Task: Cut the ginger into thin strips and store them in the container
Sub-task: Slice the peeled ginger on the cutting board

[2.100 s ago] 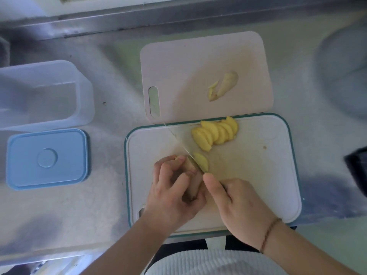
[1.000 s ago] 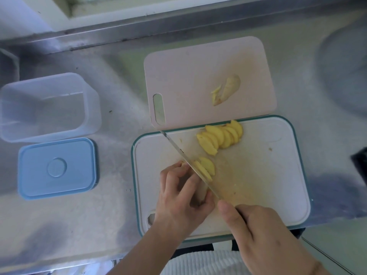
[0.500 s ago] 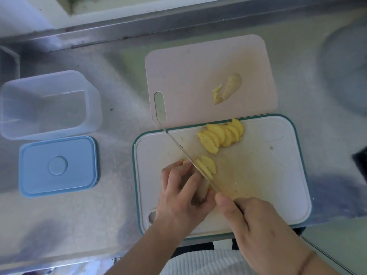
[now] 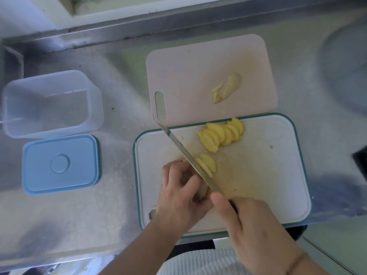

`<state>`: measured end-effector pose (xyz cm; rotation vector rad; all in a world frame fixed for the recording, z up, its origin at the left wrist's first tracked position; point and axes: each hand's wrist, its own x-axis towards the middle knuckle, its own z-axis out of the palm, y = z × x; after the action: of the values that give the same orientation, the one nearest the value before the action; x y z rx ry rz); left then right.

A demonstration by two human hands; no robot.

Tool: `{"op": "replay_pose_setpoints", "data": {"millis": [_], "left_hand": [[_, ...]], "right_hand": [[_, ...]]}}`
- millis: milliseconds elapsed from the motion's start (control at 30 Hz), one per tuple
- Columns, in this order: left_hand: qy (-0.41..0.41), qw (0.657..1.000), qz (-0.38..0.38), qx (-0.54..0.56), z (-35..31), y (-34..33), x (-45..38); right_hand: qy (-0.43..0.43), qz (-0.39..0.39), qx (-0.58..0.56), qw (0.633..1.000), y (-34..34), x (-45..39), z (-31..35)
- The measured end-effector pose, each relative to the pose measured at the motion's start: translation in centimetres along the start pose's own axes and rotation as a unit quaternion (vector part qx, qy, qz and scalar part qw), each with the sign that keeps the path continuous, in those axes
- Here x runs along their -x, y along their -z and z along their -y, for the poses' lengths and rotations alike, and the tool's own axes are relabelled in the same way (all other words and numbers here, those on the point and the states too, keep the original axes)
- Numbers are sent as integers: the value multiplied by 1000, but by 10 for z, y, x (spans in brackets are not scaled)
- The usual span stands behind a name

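Observation:
On the white, green-rimmed cutting board [image 4: 268,175], my left hand [image 4: 180,193] grips a piece of ginger with curled fingers; the piece is mostly hidden under them. My right hand [image 4: 246,223] holds the knife [image 4: 186,153], its blade lying diagonally against my left knuckles. Two fresh ginger slices [image 4: 207,165] lie just right of the blade. A fanned row of slices [image 4: 222,133] sits near the board's far edge. The clear container [image 4: 49,104] stands open and empty at the left.
A blue lid [image 4: 59,163] lies in front of the container. A pink cutting board [image 4: 198,76] behind the white one carries a ginger offcut [image 4: 228,88]. Everything stands on a steel counter [image 4: 119,96]; a raised ledge runs along the back.
A second slice has come off the ginger beside the first. The knife has drawn back and come forward again along the ginger. My left hand stays on the piece.

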<state>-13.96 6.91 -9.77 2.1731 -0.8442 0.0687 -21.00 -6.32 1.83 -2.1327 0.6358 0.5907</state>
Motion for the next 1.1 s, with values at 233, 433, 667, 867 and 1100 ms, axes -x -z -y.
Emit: {"op": "replay_pose_setpoints", "data": {"millis": [233, 433, 667, 867, 1100], "left_hand": [[-14, 1000, 2, -13, 4, -3, 5], [-9, 1000, 3, -3, 1, -2, 2], [-15, 1000, -2, -15, 5, -3, 2], [-24, 1000, -1, -6, 3, -4, 2], [-7, 1000, 1, 0, 4, -2, 1]], "right_hand": [[-45, 31, -9, 998, 6, 3, -10], [-6, 19, -32, 999, -2, -36, 16], [-44, 35, -12, 998, 3, 2, -7], [-18, 16, -17, 1000, -5, -30, 9], [-19, 19, -19, 999, -5, -11, -7]]}}
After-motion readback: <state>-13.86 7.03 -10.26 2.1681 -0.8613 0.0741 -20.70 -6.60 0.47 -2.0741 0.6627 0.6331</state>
